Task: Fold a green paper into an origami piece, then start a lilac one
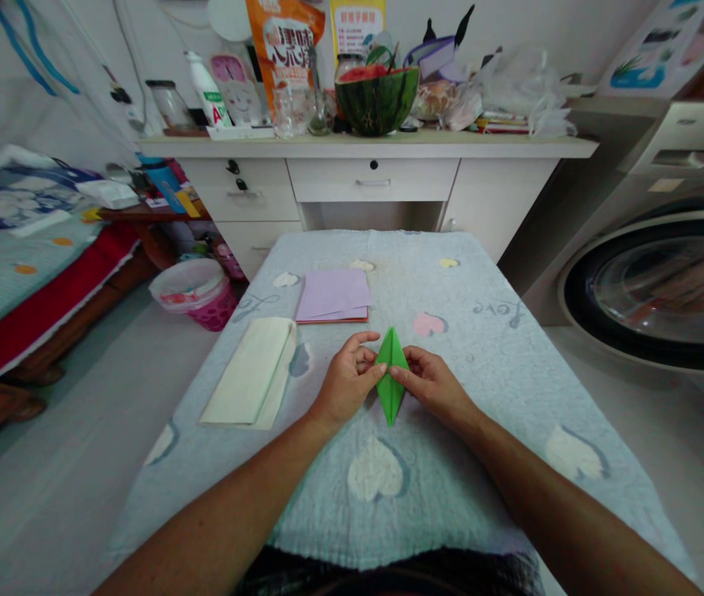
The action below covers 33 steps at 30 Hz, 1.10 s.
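Note:
A green origami paper (392,401), folded into a long diamond with a crease down its middle, is held just over the cloth-covered table. My left hand (352,371) pinches its left edge, thumb on top and fingers curled behind. From the other side my right hand (436,381) grips the right edge, its thumb lying near the centre crease. The two thumb tips almost meet on the paper. Beyond my left hand lies a stack of square paper (335,291), lilac on top with a red edge showing below. A folded cream cloth or paper (249,372) rests to the left.
The table wears a pale blue cloth (482,463) with heart prints. Behind it stands a white cabinet (373,178) carrying a cut watermelon (378,99), an orange packet (283,50) and jars. A pink bin (200,294) is at left, a washing machine (668,240) at right.

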Available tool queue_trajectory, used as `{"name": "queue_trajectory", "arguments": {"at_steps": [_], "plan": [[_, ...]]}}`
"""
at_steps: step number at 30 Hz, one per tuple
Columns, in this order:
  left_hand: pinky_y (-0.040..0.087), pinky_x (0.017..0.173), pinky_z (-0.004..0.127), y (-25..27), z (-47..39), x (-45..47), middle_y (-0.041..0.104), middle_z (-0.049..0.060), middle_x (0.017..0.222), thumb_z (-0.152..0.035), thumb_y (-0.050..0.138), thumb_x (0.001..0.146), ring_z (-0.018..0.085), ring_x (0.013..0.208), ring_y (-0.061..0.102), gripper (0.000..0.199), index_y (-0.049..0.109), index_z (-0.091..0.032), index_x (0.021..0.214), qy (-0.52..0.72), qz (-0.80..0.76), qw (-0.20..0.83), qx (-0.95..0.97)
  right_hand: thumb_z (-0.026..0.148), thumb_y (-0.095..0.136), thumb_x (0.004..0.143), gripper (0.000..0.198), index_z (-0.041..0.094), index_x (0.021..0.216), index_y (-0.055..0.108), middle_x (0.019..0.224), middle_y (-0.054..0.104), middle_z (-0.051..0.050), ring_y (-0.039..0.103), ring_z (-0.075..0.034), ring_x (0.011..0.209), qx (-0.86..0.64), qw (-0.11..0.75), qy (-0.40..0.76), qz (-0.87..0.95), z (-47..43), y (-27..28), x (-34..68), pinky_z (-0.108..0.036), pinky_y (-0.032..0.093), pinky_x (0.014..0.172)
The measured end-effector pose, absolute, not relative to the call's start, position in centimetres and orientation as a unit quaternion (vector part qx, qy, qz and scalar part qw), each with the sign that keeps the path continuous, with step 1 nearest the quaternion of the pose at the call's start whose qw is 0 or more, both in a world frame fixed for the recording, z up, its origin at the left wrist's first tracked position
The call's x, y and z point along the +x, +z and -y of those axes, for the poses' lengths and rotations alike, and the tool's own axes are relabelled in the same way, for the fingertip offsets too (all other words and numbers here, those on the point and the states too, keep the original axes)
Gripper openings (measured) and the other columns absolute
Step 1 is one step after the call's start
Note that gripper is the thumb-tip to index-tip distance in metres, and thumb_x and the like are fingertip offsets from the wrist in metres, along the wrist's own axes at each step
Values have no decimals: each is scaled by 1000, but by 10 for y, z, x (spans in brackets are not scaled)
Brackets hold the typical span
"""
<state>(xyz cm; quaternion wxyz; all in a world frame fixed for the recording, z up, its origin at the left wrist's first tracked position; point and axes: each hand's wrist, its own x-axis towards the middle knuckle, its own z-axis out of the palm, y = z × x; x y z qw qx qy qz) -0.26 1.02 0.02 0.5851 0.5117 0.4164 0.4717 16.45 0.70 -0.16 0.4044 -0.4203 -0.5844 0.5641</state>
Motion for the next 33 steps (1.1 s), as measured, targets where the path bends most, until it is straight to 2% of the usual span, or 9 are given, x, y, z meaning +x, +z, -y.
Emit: {"name": "queue_trajectory", "arguments": {"at_steps": [4, 8, 12, 21, 30, 33], "plan": [[37, 53, 18, 1, -10, -2, 54, -6, 70, -30, 72, 72, 8, 57, 54, 51, 50, -19, 117, 463, -419, 588, 513, 48, 65, 79, 30, 19, 84, 62, 72, 60, 0, 53, -14, 64, -425, 390, 564, 591, -8, -1, 165, -27, 42, 57], [39, 56, 19, 3, -10, -4, 54, -5, 71, -27, 70, 74, 8, 60, 52, 44, 53, -17, 114, 444, -408, 587, 541, 48, 66, 79, 31, 18, 86, 63, 71, 59, 1, 51, -13, 61, -418, 399, 574, 580, -8, -4, 166, -25, 39, 54], [37, 55, 19, 4, -12, -6, 54, -5, 68, -23, 71, 73, 7, 58, 50, 42, 55, -16, 111, 440, -415, 579, 547, 48, 67, 78, 31, 18, 88, 64, 72, 60, 1, 51, -13, 62, -419, 398, 576, 578, -7, -4, 167, -25, 40, 56], [36, 52, 19, 4, -11, -11, 54, -7, 61, -27, 75, 69, 8, 53, 51, 38, 57, -17, 101, 450, -419, 590, 523, 50, 65, 80, 33, 17, 83, 62, 74, 60, 0, 53, -14, 66, -396, 375, 603, 582, -7, -3, 173, -27, 42, 63], [37, 55, 19, 8, -11, -13, 53, -7, 61, -27, 75, 69, 7, 55, 50, 37, 57, -16, 100, 455, -419, 591, 518, 51, 67, 78, 37, 18, 71, 53, 61, 46, 5, 39, -9, 55, -405, 379, 602, 574, -9, 1, 177, -23, 29, 52], [37, 55, 19, 8, -12, -12, 53, -7, 62, -28, 75, 69, 8, 56, 50, 37, 58, -16, 99, 456, -414, 597, 514, 51, 67, 78, 37, 18, 70, 51, 60, 45, 6, 38, -8, 54, -404, 379, 609, 567, -9, 0, 178, -24, 28, 52]]}}
